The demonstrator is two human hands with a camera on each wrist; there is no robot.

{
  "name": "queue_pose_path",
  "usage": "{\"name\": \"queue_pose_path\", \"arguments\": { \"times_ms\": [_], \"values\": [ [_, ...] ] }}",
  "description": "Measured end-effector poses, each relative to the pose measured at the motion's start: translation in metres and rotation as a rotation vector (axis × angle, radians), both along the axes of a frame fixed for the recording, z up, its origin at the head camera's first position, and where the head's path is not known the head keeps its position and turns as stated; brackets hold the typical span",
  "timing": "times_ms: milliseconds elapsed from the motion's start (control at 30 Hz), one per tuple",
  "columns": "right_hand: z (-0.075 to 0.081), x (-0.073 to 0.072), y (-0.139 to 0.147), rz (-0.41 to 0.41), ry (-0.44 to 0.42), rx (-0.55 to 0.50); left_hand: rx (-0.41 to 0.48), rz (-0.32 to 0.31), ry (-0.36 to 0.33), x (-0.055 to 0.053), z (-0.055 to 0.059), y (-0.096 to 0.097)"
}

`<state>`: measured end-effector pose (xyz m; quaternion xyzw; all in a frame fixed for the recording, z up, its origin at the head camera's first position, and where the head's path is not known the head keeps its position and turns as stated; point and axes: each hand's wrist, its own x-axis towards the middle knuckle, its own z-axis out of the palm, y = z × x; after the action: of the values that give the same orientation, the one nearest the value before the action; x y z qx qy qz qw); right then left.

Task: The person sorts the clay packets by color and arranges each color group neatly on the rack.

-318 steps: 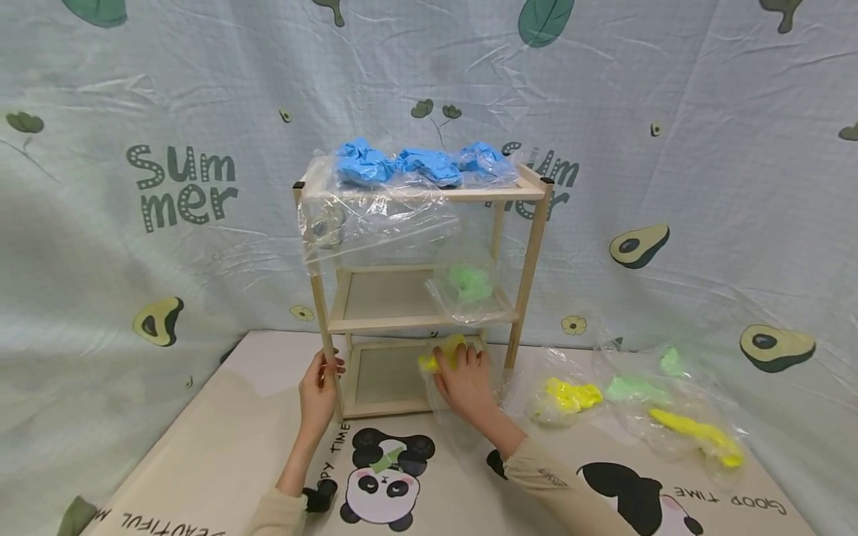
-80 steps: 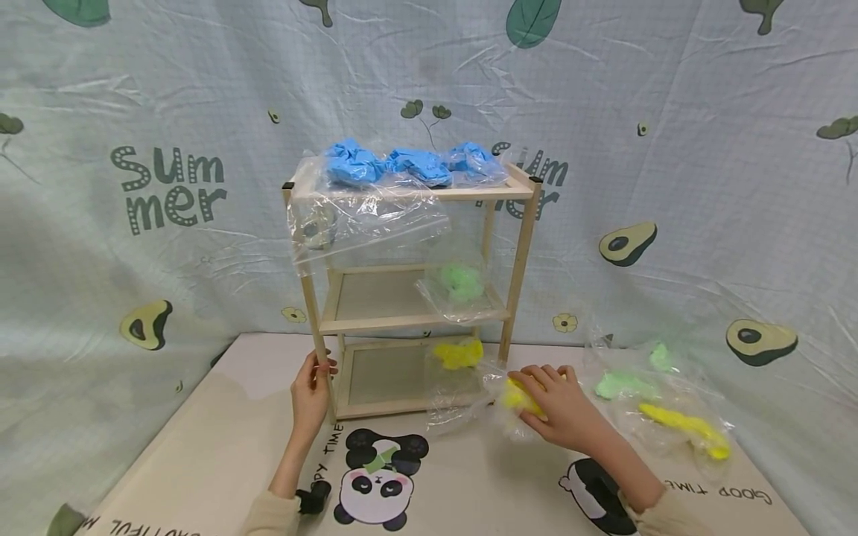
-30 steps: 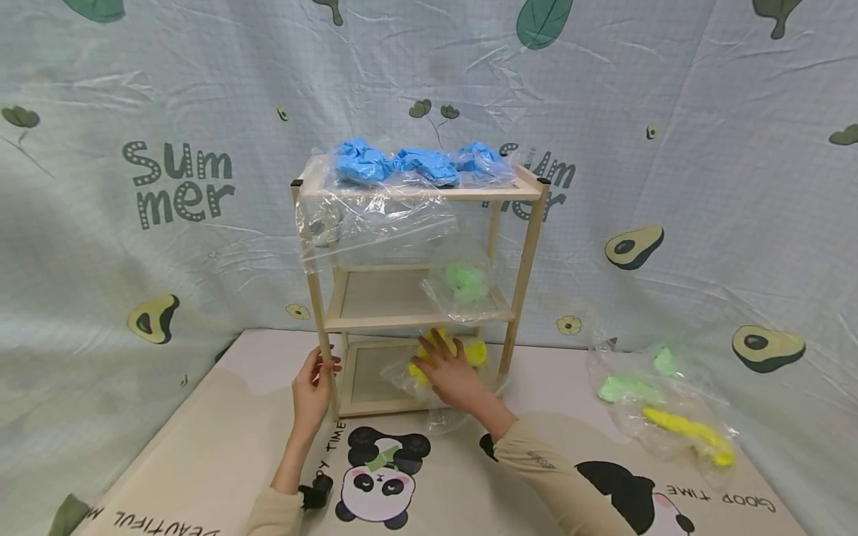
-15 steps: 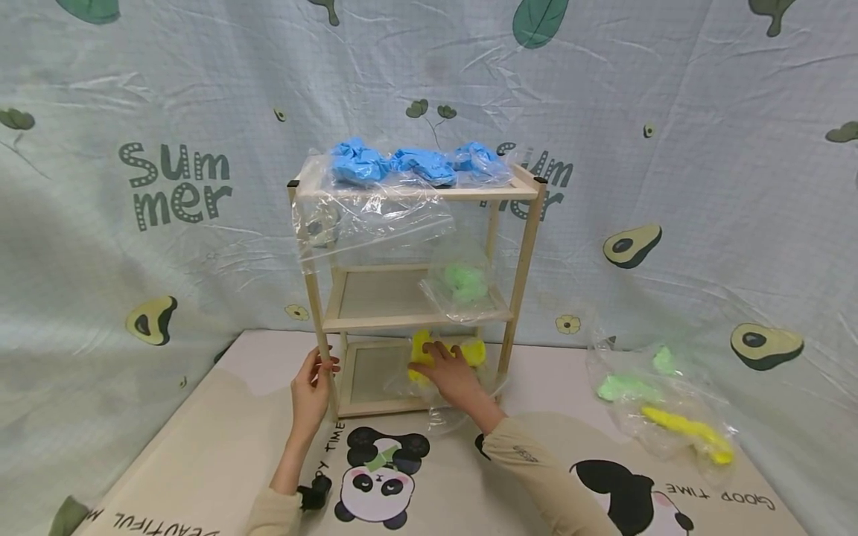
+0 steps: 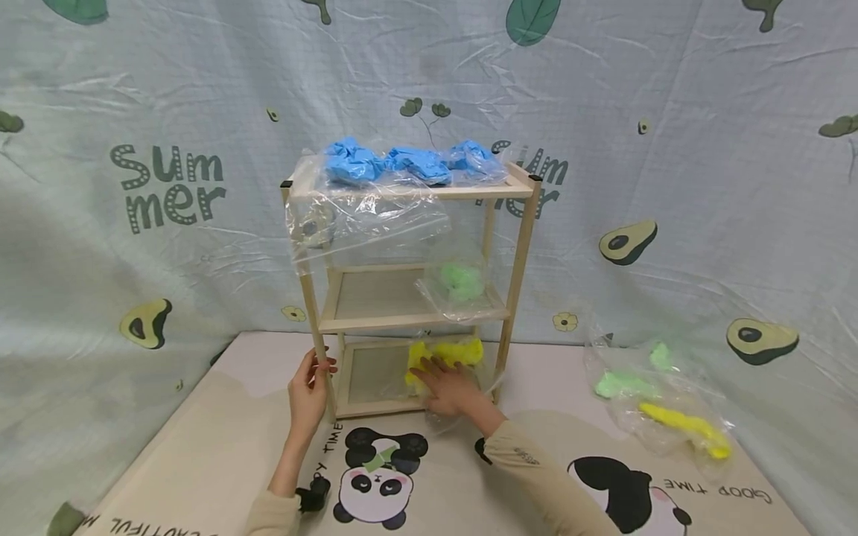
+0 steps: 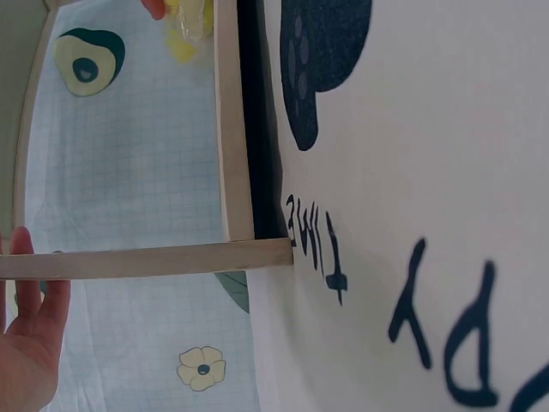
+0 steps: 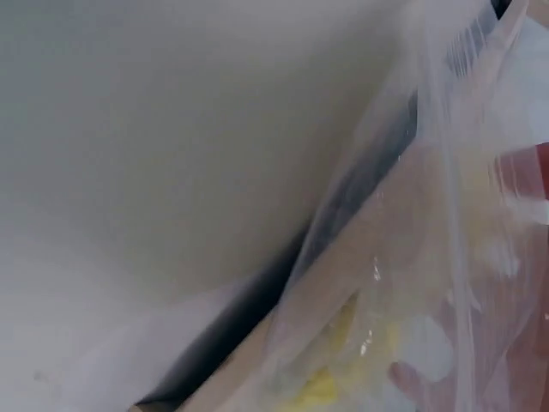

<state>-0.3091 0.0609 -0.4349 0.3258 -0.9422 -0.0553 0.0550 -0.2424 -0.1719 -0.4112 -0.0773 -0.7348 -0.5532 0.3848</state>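
A three-tier wooden rack point(image 5: 402, 324) stands in the middle of the head view. My left hand point(image 5: 308, 393) grips its front left post point(image 6: 146, 260), with fingers around the wood. On the bottom tier, two clear zip bags hold yellow contents: one yellow bag point(image 5: 462, 351) at the right, another yellow bag point(image 5: 414, 366) just left of it. My right hand point(image 5: 450, 387) rests on the left one with fingers spread, covering part of it. In the right wrist view, clear plastic point(image 7: 455, 215) blurs the fingers and yellow contents.
Several blue crumpled pieces in bags point(image 5: 417, 165) lie on the top tier; clear plastic point(image 5: 369, 223) droops over its front. A green bag point(image 5: 461, 281) sits on the middle tier's right. Bags with green point(image 5: 623, 384) and yellow contents point(image 5: 684, 428) lie on the table at right.
The second yellow bag has come from the table at right onto the bottom tier, beside the first. My right hand has loosened and flattened on it. My left hand has stayed on the post.
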Motion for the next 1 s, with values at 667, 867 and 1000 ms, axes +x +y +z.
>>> {"name": "queue_pose_path", "arguments": {
  "times_ms": [667,867,1000],
  "values": [
    [-0.008,-0.005,-0.003,-0.117,-0.214,-0.07,-0.002,0.002,0.005,0.001,0.003,0.001],
    [-0.009,-0.009,-0.002,-0.121,-0.217,-0.08,0.002,-0.002,0.003,0.001,0.003,0.001],
    [-0.01,-0.01,-0.001,-0.119,-0.212,-0.079,0.005,-0.005,0.004,0.002,0.002,0.001]
  ]
}}
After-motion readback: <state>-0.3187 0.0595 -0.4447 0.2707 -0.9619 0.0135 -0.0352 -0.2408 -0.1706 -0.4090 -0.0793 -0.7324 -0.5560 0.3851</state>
